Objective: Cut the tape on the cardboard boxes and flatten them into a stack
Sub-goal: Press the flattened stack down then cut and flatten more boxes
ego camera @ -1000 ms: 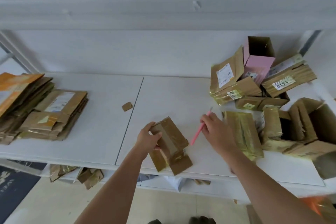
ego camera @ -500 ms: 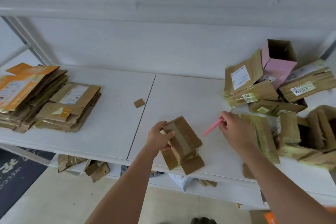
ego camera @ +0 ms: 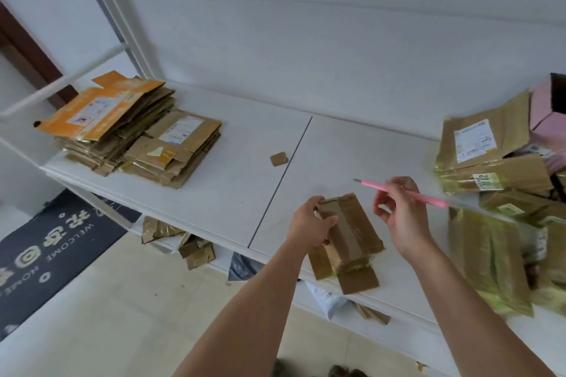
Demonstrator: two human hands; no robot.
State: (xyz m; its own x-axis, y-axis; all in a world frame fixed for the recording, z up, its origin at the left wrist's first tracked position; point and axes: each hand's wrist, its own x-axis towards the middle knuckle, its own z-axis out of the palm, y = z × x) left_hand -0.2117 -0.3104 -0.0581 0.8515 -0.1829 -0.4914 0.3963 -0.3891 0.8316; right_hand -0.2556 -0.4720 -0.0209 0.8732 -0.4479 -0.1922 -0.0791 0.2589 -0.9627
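Where a label (ego camera: 485,181) reads "912", boxes (ego camera: 490,174) lie heaped.

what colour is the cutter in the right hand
Pink, with a small grey blade tip; the cutter shows clearly in the head view, held by the right hand.

- You work in soft, even light; the white table (ego camera: 214,193) and wall read bright, with faint shadows.
- Glare glints off the tape on the boxes at right (ego camera: 490,254).
- Wide-angle distortion bends the shelf rail (ego camera: 61,82) at left.
- The whole frame is slightly soft, and edges smear, most at far right.
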